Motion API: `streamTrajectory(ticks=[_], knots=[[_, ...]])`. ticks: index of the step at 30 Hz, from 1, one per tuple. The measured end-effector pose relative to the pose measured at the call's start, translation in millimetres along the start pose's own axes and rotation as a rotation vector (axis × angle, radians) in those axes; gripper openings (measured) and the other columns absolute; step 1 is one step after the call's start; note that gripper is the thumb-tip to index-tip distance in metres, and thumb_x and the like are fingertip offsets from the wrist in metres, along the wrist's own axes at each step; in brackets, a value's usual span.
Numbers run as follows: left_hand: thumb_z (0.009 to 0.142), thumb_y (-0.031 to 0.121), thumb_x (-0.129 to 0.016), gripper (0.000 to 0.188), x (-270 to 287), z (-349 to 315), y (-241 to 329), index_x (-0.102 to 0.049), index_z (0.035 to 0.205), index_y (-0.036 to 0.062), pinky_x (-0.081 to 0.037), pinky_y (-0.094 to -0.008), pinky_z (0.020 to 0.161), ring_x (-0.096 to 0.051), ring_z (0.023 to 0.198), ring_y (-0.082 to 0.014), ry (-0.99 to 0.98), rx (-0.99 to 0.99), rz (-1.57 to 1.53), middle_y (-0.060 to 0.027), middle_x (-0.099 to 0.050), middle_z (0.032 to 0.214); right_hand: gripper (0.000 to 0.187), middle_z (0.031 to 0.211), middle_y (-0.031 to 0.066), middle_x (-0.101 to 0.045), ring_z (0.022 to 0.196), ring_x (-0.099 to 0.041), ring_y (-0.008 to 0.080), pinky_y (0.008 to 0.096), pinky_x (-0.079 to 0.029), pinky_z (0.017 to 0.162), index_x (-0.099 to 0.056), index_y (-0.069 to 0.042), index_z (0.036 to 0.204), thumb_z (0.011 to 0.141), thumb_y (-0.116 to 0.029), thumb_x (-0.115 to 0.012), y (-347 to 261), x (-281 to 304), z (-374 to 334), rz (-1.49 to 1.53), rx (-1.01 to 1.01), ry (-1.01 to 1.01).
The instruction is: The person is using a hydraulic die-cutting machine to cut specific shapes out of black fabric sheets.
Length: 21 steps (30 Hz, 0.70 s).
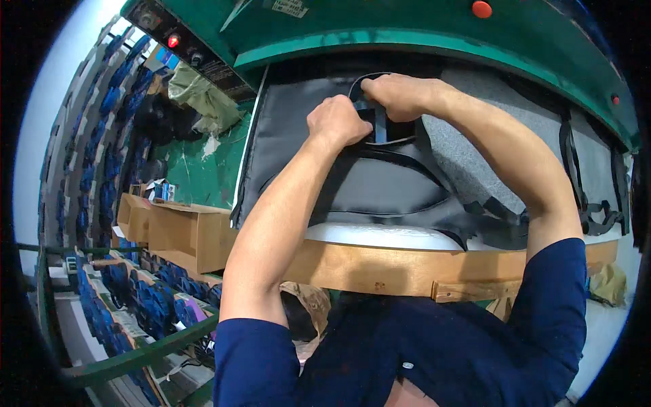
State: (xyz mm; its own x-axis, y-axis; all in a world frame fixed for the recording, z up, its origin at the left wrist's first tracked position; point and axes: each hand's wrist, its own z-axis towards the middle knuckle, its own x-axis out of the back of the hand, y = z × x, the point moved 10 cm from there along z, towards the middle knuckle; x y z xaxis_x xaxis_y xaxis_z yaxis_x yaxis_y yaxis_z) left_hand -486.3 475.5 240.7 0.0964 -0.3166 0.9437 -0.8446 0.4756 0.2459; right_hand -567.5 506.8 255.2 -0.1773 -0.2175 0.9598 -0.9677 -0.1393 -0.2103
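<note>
A black fabric piece with seams and straps (393,182), like part of a bag or a seat cover, lies on the machine's bed under my hands. My left hand (338,122) is closed, its fingers curled at the left edge of a dark opening in the piece. Just beyond it and to the right, my right hand (400,93) is closed at a thin dark loop (355,87) of strap or edging. A narrow grey-blue strip (380,126) crosses the opening below the right hand. My fingertips are partly hidden, so the exact grip of the left hand cannot be seen.
A green machine (407,42) with a red button (481,9) stands behind the bed. Speckled grey material (481,136) and black straps (573,163) lie to the right. A wooden rail (380,270) runs along the front. Cardboard boxes (180,234) and blue-filled racks (102,136) are left.
</note>
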Motion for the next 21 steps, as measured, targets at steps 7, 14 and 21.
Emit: streamTrajectory(ticks=[7, 14, 21], knots=[[0.07, 0.042, -0.075, 0.059, -2, -5, -17, -0.069, 0.11, -0.0007, -0.053, -0.0384, 0.089, -0.067, 0.103, -0.0321, -0.045, -0.016, -0.143, -0.0206, -0.069, 0.109, 0.035, 0.096, 0.0216, -0.066, 0.096, -0.062, 0.0428, 0.0517, -0.05, 0.078, -0.051, -0.006, 0.11, 0.077, 0.003, -0.058, 2, -2, -27, 0.068, 0.093, 0.312], [0.097, 0.039, -0.057, 0.052, -27, -23, -54, -0.055, 0.132, 0.0009, -0.041, -0.0355, 0.102, -0.054, 0.119, -0.0231, -0.133, -0.249, -0.962, -0.0152, -0.061, 0.126, 0.053, 0.109, 0.0239, -0.064, 0.107, -0.059, 0.0437, 0.0494, -0.049, 0.088, -0.044, -0.007, 0.124, 0.074, 0.009, -0.054, 17, 34, -62, 0.257, -0.053, 0.616], [0.093, 0.039, -0.057, 0.053, -18, -48, -54, -0.052, 0.136, 0.0092, -0.028, -0.0508, 0.113, -0.037, 0.138, -0.037, 0.281, -0.527, 0.035, -0.0185, -0.045, 0.146, 0.046, 0.096, 0.0293, -0.063, 0.098, -0.062, 0.0459, 0.0486, -0.048, 0.085, -0.044, 0.0, 0.112, 0.072, -0.006, -0.066, 29, 16, -68, 0.378, -0.397, 0.52]])
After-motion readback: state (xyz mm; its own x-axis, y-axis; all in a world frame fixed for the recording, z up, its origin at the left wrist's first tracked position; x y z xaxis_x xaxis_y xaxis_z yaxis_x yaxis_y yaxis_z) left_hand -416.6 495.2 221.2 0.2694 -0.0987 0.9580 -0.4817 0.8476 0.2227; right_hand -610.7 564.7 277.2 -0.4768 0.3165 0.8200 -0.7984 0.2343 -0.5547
